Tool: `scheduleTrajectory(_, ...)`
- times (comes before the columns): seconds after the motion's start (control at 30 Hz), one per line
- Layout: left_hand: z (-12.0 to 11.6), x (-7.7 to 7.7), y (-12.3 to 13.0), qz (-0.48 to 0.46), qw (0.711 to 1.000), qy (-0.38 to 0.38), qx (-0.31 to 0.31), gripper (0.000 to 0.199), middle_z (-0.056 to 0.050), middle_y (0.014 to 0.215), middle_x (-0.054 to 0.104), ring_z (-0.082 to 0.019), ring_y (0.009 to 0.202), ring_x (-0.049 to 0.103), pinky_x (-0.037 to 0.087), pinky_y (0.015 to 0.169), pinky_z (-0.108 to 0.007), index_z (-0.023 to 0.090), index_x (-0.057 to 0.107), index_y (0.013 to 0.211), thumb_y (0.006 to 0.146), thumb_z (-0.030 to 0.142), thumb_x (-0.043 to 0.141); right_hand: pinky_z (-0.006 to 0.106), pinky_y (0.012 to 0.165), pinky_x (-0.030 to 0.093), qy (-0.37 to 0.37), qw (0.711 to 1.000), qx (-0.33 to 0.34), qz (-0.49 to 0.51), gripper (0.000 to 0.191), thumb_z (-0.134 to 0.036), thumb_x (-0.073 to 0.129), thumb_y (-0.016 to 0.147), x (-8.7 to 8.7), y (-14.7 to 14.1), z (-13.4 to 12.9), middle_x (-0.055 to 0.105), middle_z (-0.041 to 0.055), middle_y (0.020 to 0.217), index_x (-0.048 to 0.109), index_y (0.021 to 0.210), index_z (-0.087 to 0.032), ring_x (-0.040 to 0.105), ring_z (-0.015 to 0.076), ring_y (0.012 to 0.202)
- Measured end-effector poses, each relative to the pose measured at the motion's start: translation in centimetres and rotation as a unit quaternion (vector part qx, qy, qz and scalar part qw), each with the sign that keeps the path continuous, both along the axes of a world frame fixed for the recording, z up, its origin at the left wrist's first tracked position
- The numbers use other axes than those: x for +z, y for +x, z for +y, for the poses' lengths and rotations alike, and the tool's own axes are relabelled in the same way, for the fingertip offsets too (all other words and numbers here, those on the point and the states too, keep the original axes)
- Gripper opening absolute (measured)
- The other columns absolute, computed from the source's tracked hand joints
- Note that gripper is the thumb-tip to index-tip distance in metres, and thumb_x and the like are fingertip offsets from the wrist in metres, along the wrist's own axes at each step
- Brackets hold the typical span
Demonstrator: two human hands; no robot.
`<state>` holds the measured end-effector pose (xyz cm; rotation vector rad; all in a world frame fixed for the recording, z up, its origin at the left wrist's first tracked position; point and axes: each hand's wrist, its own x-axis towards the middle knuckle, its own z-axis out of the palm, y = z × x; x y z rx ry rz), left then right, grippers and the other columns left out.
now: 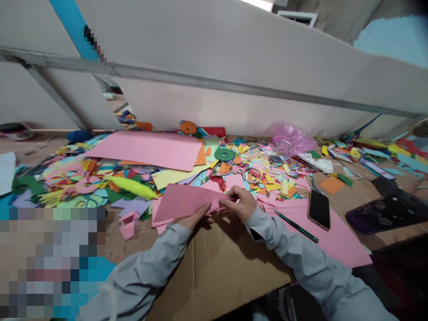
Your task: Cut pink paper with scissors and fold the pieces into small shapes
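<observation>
Left hand: our grip pinches the pink paper;
Right hand: our grip pinches its right end;
Cardboard: beneath both our hands

Wall: pale partition, 1 grey rail across it, 1 diagonal brace at left | Upper left: blue strip | Upper right: white-framed opening, light-blue surface | Light: bright patch at top | Furniture: brown tabletop below partition
</observation>
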<state>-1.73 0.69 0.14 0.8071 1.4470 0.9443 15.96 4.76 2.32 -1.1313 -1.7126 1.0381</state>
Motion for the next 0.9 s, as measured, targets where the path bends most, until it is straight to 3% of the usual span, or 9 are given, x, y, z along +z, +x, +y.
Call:
scheduleTrajectory(0.33, -0.5, 1.3, 0.1, 0.020, 0.999, 0.018, -0.028, 0.054, -0.011, 0.058, 0.070, -0.022, 0.050, 0.064, 0.053, 0.058, -0.034, 0.011, 0.071, 0.076, 0.058, 0.062, 0.067, 0.022, 0.053, 0.034, 0.032, 0.999, -0.018, -0.007, 0.022, -0.030, 0.067, 0.069, -0.3, -0.2, -0.1, 0.048, -0.0037, 0.059, 0.050, 0.064, -0.018, 0.042, 0.0100, 0.055)
scheduleTrajectory(0.47, -0.5, 1.6, 0.2, 0.116, 0.992, 0.031, -0.049, 0.053, -0.011, 0.066, 0.071, -0.025, 0.064, 0.066, 0.051, 0.059, -0.033, 0.014, 0.072, 0.074, 0.050, 0.062, 0.072, 0.022, 0.053, 0.034, 0.038, 0.999, -0.023, -0.021, 0.021, -0.030, 0.067, 0.070, -0.5, -0.3, -0.2, 0.049, -0.0032, 0.059, 0.050, 0.063, -0.018, 0.042, 0.0103, 0.056)
scheduleTrajectory(0.6, -0.2, 1.1, -0.1, 0.150, 0.986, 0.016, -0.072, 0.053, -0.011, 0.061, 0.070, -0.024, 0.062, 0.065, 0.049, 0.063, -0.033, 0.012, 0.074, 0.073, 0.057, 0.063, 0.066, 0.022, 0.054, 0.034, 0.031, 0.999, -0.022, -0.004, 0.020, -0.028, 0.067, 0.070, -0.5, -0.4, -0.3, 0.048, -0.0040, 0.059, 0.051, 0.064, -0.017, 0.042, 0.0098, 0.056)
scheduleTrajectory(0.7, 0.2, 0.1, -0.4, 0.121, 0.989, -0.018, -0.087, 0.063, -0.011, 0.061, 0.069, -0.023, 0.057, 0.063, 0.048, 0.063, -0.034, 0.009, 0.074, 0.079, 0.057, 0.067, 0.063, 0.021, 0.054, 0.036, -0.014, 0.998, -0.009, 0.067, 0.021, -0.028, 0.070, 0.067, -0.6, -0.5, -0.2, 0.050, -0.0046, 0.063, 0.053, 0.074, -0.017, 0.045, 0.0091, 0.056)
scheduleTrajectory(0.8, 0.5, -0.6, -0.5, 0.084, 0.990, -0.017, -0.112, 0.070, -0.007, 0.061, 0.068, -0.021, 0.057, 0.061, 0.046, 0.065, -0.033, 0.010, 0.073, 0.088, 0.054, 0.070, 0.062, 0.020, 0.051, 0.038, -0.097, 0.984, 0.015, 0.146, 0.037, -0.030, 0.074, 0.063, -0.8, -0.7, 0.0, 0.052, -0.0052, 0.063, 0.052, 0.090, -0.018, 0.050, 0.0093, 0.055)
scheduleTrajectory(0.9, 0.5, -0.6, -0.6, 0.077, 0.989, -0.023, -0.125, 0.070, -0.004, 0.057, 0.065, -0.020, 0.055, 0.059, 0.043, 0.064, -0.032, 0.011, 0.073, 0.084, 0.055, 0.073, 0.059, 0.020, 0.050, 0.040, -0.137, 0.974, 0.045, 0.176, 0.040, -0.034, 0.076, 0.061, -1.0, -0.7, 0.3, 0.056, -0.0039, 0.063, 0.054, 0.090, -0.017, 0.053, 0.0097, 0.054)
